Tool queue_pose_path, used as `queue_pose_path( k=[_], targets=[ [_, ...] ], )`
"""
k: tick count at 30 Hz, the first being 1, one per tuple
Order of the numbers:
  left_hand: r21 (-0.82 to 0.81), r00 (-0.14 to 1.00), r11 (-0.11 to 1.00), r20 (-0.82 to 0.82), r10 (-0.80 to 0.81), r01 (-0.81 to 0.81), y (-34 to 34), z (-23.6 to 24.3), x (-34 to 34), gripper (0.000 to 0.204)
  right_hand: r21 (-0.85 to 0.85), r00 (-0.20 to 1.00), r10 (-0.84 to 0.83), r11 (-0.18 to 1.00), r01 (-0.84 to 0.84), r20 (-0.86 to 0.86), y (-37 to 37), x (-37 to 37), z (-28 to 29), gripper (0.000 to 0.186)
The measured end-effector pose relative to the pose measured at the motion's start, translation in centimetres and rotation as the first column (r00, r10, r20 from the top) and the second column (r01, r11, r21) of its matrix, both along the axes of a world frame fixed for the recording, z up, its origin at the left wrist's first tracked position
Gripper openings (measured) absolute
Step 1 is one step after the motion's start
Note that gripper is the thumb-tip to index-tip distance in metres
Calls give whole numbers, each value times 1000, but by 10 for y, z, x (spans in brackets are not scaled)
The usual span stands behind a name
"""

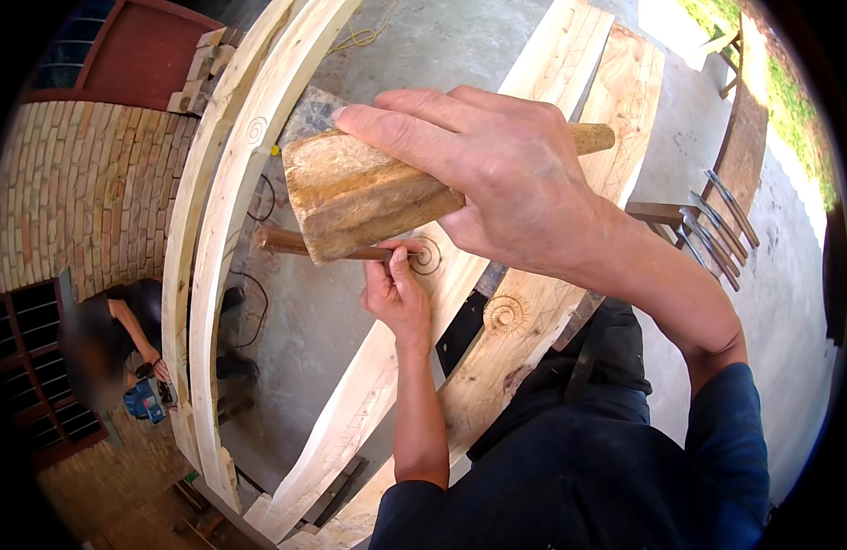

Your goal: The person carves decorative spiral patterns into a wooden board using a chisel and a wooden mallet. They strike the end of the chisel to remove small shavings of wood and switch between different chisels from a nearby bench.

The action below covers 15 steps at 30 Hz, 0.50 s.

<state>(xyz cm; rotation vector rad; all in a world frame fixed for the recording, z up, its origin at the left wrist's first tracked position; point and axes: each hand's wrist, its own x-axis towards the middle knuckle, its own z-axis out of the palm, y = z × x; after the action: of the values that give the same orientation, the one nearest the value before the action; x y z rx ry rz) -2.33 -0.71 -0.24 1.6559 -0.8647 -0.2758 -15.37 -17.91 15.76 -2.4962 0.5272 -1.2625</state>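
My right hand (506, 170) is wrapped round a worn wooden mallet (336, 206), whose head hangs over the chisel handle and hides part of it. The mallet's tapered handle sticks out past my wrist side. My left hand (398, 291) pinches a chisel (284, 242) with a round wooden handle, held nearly level in view. Its tip meets a spiral (427, 257) marked on a pale timber beam (373, 367). On the nearer beam (478, 390), close to my body, a carved spiral (506, 314) with a notched rim shows.
Several chisels (717, 234) lie on a dark bench at the right. Two long curved beams (224, 211) stand at the left. Beyond them a co-worker (121, 335) bends over a blue power tool (147, 401). A yellow cord (357, 38) and dark cables lie on the concrete floor.
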Motion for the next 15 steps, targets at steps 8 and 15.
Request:
queue_pose_path(
  k=[8, 15],
  targets=[
    [-82, 994, 995, -94, 48, -56, -3, -1, -2, 11, -26, 998, 7, 1000, -5, 66, -3, 9, 9, 51],
    [7, 991, 999, 125, 48, -49, -6, 10, -6, 10, -49, 999, -12, 999, 13, 36, -3, 10, 10, 50]
  ],
)
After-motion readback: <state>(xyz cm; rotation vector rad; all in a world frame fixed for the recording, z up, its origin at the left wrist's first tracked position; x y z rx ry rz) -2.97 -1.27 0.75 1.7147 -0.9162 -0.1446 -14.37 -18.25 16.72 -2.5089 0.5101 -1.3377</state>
